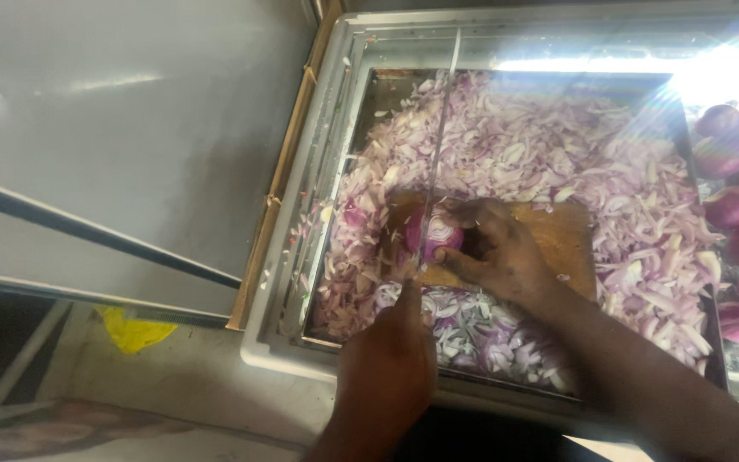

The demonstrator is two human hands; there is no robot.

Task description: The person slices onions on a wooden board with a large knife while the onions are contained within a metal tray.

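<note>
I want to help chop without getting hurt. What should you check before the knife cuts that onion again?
1. Left hand closed around the knife handle: ok.
2. Right hand holding the onion half down on the wooden board: ok.
3. Right fingertips clear of the blade: cannot tell, they sit very close to it.
4. Board lying flat: cannot tell, onion slices are heaped around it.
5. Bare board space beside the onion half: ok, on the right side.
</note>
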